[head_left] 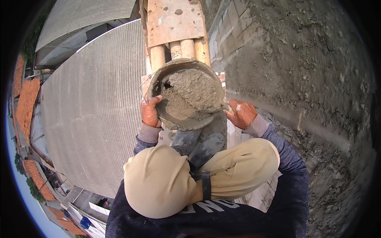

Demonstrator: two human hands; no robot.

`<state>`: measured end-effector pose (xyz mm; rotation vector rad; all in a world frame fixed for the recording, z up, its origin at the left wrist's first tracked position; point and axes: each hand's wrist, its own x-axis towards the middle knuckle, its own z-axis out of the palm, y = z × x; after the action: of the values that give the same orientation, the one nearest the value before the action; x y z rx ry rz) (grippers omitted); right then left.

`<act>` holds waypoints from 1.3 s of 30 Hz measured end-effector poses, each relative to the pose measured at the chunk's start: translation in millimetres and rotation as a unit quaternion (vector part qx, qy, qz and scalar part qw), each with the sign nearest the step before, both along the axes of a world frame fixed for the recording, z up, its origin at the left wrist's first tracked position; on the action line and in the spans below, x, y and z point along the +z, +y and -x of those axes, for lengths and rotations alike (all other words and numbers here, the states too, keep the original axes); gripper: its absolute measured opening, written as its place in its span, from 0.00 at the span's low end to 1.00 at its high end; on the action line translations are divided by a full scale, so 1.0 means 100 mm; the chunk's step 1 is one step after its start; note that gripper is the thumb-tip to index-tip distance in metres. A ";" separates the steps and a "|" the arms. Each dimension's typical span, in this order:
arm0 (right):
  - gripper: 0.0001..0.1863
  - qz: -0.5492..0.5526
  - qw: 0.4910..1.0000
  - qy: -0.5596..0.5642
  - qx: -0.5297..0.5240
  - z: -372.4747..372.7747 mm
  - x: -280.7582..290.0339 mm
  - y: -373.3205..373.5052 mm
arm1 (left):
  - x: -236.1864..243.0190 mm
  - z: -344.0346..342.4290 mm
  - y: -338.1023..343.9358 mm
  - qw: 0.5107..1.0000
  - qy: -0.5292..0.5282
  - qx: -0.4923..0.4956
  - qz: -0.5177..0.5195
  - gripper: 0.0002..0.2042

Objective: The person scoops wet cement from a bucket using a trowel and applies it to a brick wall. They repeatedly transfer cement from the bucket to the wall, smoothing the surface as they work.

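Wet grey mortar in a pan, held up high beside a rough plastered wall.

Left hand is clamped on the pan's near rim, right hand spread wide under its other edge, more propping than gripping. The pan looks tilted toward the knees, so I reckon the load could slop out, or the whole thing slip off that open palm onto the corrugated roof below.

A rough grey plastered wall fills the right side, lumpy and uneven. Far below on the left spreads a wide corrugated roof in pale grey — beyond it, orange tiled roofs. Wooden boards and poles stand ahead — daylight falls evenly.
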<state>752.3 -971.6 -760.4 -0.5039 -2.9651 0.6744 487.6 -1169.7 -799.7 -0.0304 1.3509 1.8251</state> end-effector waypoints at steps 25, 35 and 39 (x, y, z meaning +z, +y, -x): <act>0.17 0.220 0.783 0.090 -0.575 0.26 -0.12 2.53 | -0.37 0.26 -0.40 0.992 -0.093 0.074 0.046 0.24; 0.18 -0.057 0.972 -0.069 -0.216 -0.34 0.67 1.09 | -0.03 0.14 -0.19 0.994 -0.085 0.065 0.008 0.23; 0.21 -0.068 0.992 -0.080 -0.064 0.07 0.68 0.57 | 0.26 0.09 0.04 0.998 -0.046 0.015 -0.045 0.22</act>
<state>745.8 -914.9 -692.0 -0.7616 -3.0622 0.4367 478.2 -1166.0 -773.7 -0.0858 1.2093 1.8843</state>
